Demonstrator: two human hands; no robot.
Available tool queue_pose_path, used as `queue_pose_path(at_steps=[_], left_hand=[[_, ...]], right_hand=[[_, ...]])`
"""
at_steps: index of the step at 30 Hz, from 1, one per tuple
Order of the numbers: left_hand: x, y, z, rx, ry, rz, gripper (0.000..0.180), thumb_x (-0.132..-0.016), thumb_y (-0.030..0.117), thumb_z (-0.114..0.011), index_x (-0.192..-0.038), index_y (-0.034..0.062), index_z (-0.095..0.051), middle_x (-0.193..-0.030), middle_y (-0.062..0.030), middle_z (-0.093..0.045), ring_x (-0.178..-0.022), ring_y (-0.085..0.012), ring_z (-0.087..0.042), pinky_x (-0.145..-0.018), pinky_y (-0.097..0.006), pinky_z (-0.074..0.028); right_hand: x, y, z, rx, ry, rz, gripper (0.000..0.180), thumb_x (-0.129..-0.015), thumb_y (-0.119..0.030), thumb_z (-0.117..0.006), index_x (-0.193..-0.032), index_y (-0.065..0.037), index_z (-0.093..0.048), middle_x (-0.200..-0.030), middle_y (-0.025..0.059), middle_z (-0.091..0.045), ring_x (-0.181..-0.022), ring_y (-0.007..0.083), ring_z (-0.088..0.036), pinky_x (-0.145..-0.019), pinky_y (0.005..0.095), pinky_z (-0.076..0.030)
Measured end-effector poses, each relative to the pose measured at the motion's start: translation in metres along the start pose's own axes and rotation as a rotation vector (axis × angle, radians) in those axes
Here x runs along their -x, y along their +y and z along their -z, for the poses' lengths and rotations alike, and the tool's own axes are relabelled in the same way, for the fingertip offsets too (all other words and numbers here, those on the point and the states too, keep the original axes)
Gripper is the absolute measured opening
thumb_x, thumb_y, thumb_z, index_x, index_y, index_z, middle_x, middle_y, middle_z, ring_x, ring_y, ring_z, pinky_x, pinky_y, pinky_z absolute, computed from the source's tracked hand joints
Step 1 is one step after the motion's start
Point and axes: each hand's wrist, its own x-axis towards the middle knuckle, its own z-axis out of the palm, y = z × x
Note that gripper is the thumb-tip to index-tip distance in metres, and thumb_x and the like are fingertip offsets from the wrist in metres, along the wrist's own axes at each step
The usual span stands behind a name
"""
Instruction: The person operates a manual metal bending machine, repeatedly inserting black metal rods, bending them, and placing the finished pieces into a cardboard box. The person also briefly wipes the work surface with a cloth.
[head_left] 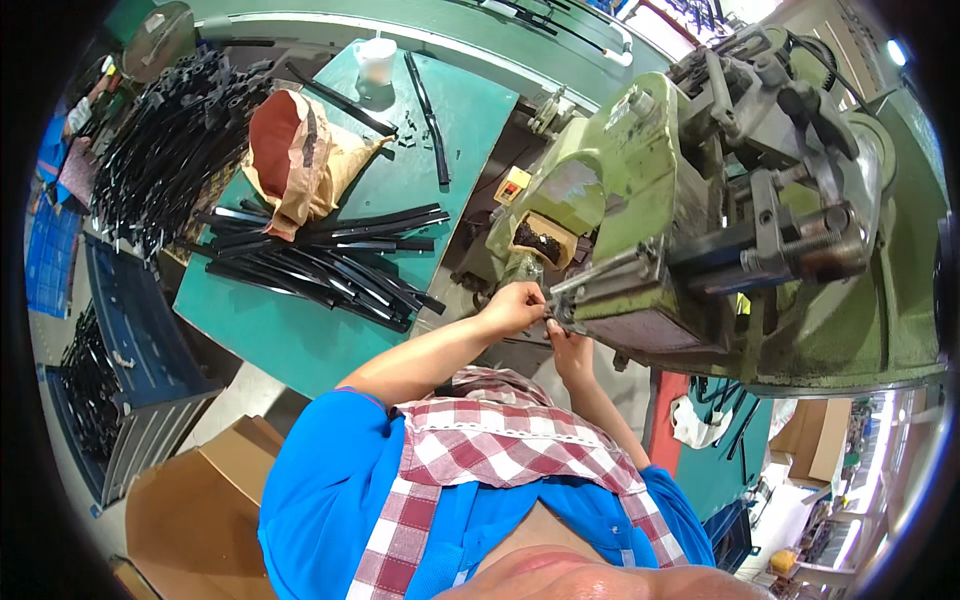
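At the front of a green machine (640, 190), my two hands work close together. My left hand (514, 308) is closed in a pinch, its fingertips at the metal tooling (568, 300). Just below and to the right, my right hand (570, 352) also has thumb and fingers pressed together by the same tooling. Whatever is between the fingertips is too small and too hidden to make out. Left of my hands, a pile of black bars (330, 262) lies on a green table (290, 345).
On the table stand an open paper sack (300, 165) and a white cup (376, 62); small black pieces lie nearby. Many black parts (170, 140) are heaped at far left. A blue crate (150, 330) and a cardboard box (200, 510) sit lower left. The machine's metal arm (770, 250) juts out right.
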Motion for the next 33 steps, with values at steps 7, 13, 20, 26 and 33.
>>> queue_pose_path(at_steps=[7, 13, 20, 26, 33], left_hand=[[-0.004, 0.015, 0.02, -0.052, -0.13, 0.059, 0.009, -0.083, 0.008, -0.058, -0.076, 0.0029, -0.056, -0.063, -0.0025, -0.058, -0.055, -0.01, -0.053, -0.05, -0.027, -0.042], [0.005, 0.027, 0.019, -0.068, -0.154, 0.172, 0.005, -0.085, 0.006, -0.058, -0.088, 0.0025, -0.056, -0.07, -0.0028, -0.059, -0.06, -0.01, -0.056, -0.052, -0.025, -0.044], [0.009, 0.005, 0.01, 0.087, -0.111, 0.227, 0.015, -0.088, 0.007, -0.055, -0.103, 0.0021, -0.056, -0.074, -0.0029, -0.063, -0.061, -0.0087, -0.056, -0.054, -0.024, -0.045], [0.038, 0.009, 0.01, -0.508, 0.055, 0.167, 0.027, -0.084, 0.022, -0.068, -0.103, 0.0044, -0.059, -0.071, -0.01, -0.064, -0.065, -0.0222, -0.064, -0.059, -0.034, -0.049], [0.092, -0.006, 0.119, -1.557, 0.385, -0.191, 0.016, -0.077, 0.015, -0.057, -0.091, 0.0074, -0.059, -0.096, -0.0136, -0.055, -0.094, -0.0302, -0.056, -0.077, -0.042, -0.048]], right_hand=[[0.0, 0.012, 0.002, 0.087, -0.056, -0.053, 0.011, -0.093, -0.012, -0.058, -0.09, -0.002, -0.061, -0.073, -0.0009, -0.06, -0.063, 0.0068, -0.052, -0.056, 0.023, -0.04], [0.007, -0.012, 0.002, 0.333, -0.134, -0.03, 0.03, -0.094, -0.019, -0.057, -0.072, 0.001, -0.062, -0.062, 0.0011, -0.057, -0.057, 0.0078, -0.048, -0.051, 0.026, -0.037], [-0.009, 0.054, 0.022, 0.234, -0.248, -0.268, 0.016, -0.095, -0.016, -0.058, -0.089, -0.002, -0.062, -0.071, 0.0002, -0.059, -0.062, 0.0079, -0.05, -0.058, 0.0224, -0.04], [-0.002, 0.027, 0.02, 0.017, -0.29, -0.403, 0.01, -0.096, -0.014, -0.055, -0.093, -0.004, -0.059, -0.071, 0.0004, -0.058, -0.062, 0.0075, -0.052, -0.059, 0.0208, -0.042], [0.017, 0.015, 0.01, 0.047, -0.232, -0.222, 0.013, -0.095, -0.012, -0.055, -0.098, 0.001, -0.059, -0.075, 0.0022, -0.061, -0.064, 0.0085, -0.053, -0.062, 0.022, -0.044]])
